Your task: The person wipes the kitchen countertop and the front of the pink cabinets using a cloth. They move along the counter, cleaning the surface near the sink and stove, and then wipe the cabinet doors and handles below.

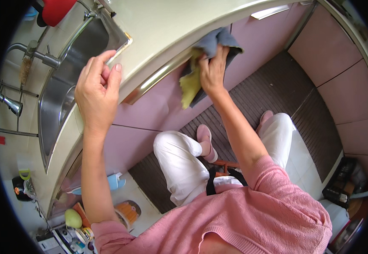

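Observation:
My right hand (pixel 215 72) is closed on a cleaning cloth (pixel 191 87), grey on one side and yellow-green on the other. The bunched cloth lies against the pink drawer front (pixel 251 40), over the far end of a long metal handle (pixel 160 76). To the left, my left hand (pixel 97 86) is at the counter's edge beside the sink corner. Its fingers are loosely bent with the thumb apart, and nothing shows in them. Whether its underside rests on the counter is hidden.
A steel sink (pixel 56 99) with a grey faucet (pixel 44 55) is set into the pale counter (pixel 162 25). More pink cabinets (pixel 332 46) stand at the right. Dark ribbed mats (pixel 273 84) cover part of the floor. An orange basket (pixel 127 211) and a black crate (pixel 340 180) stand low down.

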Action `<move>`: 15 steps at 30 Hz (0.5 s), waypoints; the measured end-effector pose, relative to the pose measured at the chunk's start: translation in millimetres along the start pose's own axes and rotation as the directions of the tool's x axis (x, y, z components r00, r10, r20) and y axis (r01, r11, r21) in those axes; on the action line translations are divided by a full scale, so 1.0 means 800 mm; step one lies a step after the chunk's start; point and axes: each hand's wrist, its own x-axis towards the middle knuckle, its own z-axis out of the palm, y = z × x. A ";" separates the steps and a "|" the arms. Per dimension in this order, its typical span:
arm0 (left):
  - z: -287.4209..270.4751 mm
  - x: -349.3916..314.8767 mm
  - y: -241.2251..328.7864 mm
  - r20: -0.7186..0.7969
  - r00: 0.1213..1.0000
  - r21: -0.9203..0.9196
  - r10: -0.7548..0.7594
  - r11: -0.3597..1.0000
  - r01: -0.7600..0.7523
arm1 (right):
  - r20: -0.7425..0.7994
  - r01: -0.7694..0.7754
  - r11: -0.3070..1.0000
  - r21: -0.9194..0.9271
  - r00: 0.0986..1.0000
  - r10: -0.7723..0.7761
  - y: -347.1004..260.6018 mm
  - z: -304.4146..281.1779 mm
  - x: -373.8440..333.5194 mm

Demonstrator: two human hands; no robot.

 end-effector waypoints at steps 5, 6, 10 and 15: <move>0.009 0.011 0.017 0.013 1.000 0.031 -0.027 0.999 0.027 | -0.247 -0.088 0.996 -0.001 0.965 0.085 0.108 0.057 -0.031; 0.010 0.014 0.019 0.014 0.999 0.030 -0.029 0.999 0.028 | -0.303 -0.187 0.940 0.285 0.913 0.274 0.109 0.071 -0.041; 0.010 0.005 0.010 0.022 0.998 0.067 -0.056 0.996 0.054 | -0.092 -0.267 0.947 0.181 0.954 0.286 -0.020 0.099 -0.101; 0.015 0.012 0.010 0.034 0.999 0.058 -0.038 0.998 0.036 | 0.493 0.489 0.872 -0.013 0.762 -0.419 -0.043 0.071 -0.132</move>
